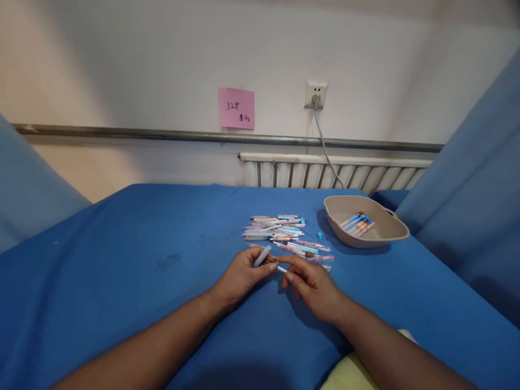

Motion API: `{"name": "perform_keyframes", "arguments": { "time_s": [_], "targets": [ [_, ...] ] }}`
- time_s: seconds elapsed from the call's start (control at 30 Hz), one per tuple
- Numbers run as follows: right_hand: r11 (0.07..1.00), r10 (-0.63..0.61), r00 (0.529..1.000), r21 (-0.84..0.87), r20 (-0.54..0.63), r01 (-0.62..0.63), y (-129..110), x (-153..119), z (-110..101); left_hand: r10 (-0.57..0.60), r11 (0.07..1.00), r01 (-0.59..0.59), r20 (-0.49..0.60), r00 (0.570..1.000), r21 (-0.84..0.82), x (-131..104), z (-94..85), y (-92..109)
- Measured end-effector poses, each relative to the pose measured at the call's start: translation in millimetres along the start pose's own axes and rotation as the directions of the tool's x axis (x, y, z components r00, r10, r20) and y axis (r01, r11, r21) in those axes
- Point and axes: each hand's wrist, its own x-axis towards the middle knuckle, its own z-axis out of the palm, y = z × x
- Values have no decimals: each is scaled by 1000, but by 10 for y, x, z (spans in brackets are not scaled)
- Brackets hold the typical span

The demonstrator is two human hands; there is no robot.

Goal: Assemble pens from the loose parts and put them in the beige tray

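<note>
My left hand (244, 273) is closed around a pale grey-blue pen barrel (262, 256), tilted up between thumb and fingers. Between the fingertips of both hands lies a thin white stick-like pen part (281, 268). My right hand (312, 284) pinches its right end with thumb and forefinger. Just beyond the hands, many pens and pen parts (280, 229) lie in a loose pile on the blue cloth (182, 211). A small teal piece (319, 235) sits to the right of the pile.
A beige basket (385, 234) holding several pens stands at the right. Yellow-green fabric (351, 374) lies under my right forearm. Behind are a radiator (300, 170), a metal rail (174, 134), a pink note (236, 108) and a plugged socket (316, 94). Blue curtains (479, 162) hang at both sides.
</note>
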Motion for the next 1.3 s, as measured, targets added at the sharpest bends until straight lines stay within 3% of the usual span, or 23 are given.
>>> {"name": "perform_keyframes", "arguments": {
  "time_s": [0.3,0.43,0.6,0.83,0.97,1.13,1.3],
  "targets": [
    [993,-59,998,-101,-15,57,-14,-8,-37,6,1000,-5,20,1000,-14,12,-40,0],
    [999,4,997,-36,-74,-7,22,10,-55,72,961,-92,84,994,259,28,-221,135],
    [1000,22,994,0,-106,-22,39,21,-87,160,785,-241,189,969,570,22,-366,228],
    [996,-22,999,-86,-41,18,63,7,-112,207,711,-317,243,948,628,-10,-310,225],
    [997,-9,1000,-83,-21,7,63,3,-120,247,626,-376,284,927,683,-8,-331,201],
    [976,-41,999,-212,18,44,14,-2,-131,255,529,-456,379,890,716,-32,-309,200],
    [960,-97,982,-274,-160,50,-57,-2,-96,217,582,-465,424,879,667,-106,-132,190]
  ]
}}
